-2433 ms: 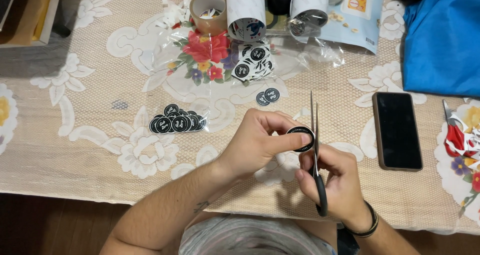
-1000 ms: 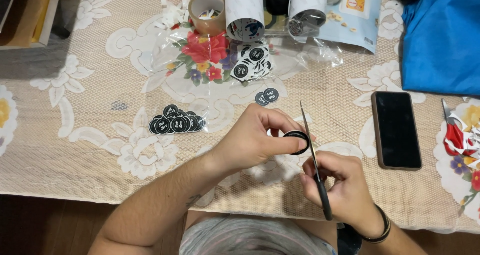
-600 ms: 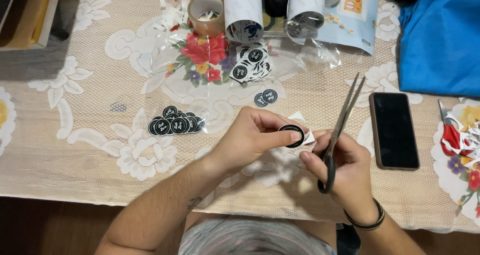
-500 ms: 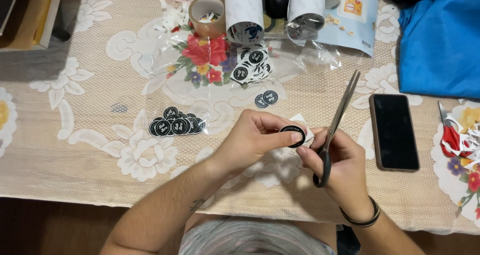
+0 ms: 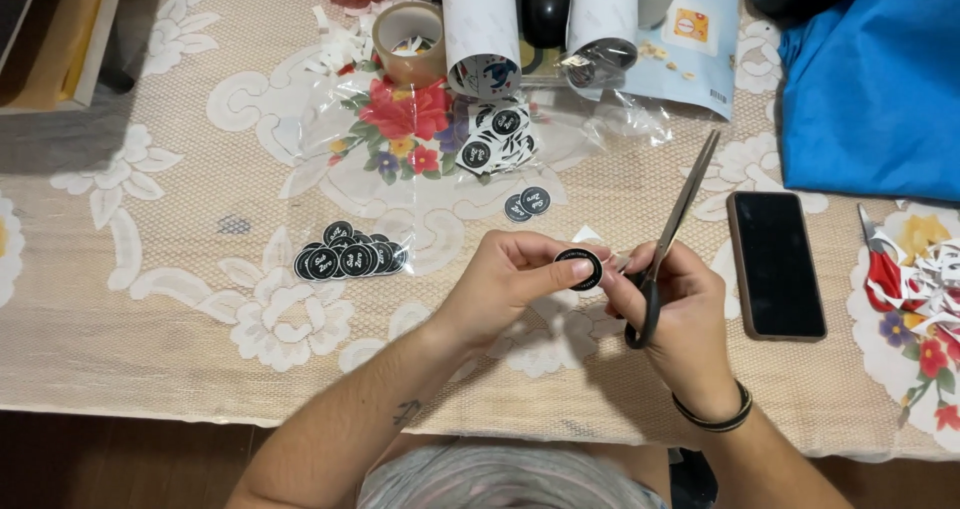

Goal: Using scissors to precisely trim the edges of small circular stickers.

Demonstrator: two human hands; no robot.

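**Round black sticker pinched over a crowded lace-covered table**

Seen from above, at the near edge of the table (image 5: 130,369), the left hand (image 5: 515,279) has its fingers pressed together on a round black sticker (image 5: 579,268), holding it just above the cloth. The right hand (image 5: 675,304) sits just beside it, closed around the handles of a pair of scissors (image 5: 668,239) whose blades are shut and point up and away to the right; a dark band circles that wrist. A small white paper scrap (image 5: 587,235) lies on the cloth just beyond the sticker.

The widest open cloth lies to the left of the forearm and along the near edge. To the right, a dark phone (image 5: 775,264) lies flat, near the scissor blades, and beyond it white paper trimmings (image 5: 925,279) pile up by the right edge. Left of the hands, a fanned row of finished black stickers (image 5: 348,259) rests on the lace; two more stickers (image 5: 527,204) lie just past the left hand's fingertips.

Farther back, a clear plastic sheet (image 5: 330,134) covers the floral centre, with a cut sheet of stickers (image 5: 498,139) on it. At the far edge stand a tape roll (image 5: 410,41), two white paper rolls (image 5: 480,24), a pale blue pouch (image 5: 690,49) and a blue cloth (image 5: 875,89) filling the far right corner.
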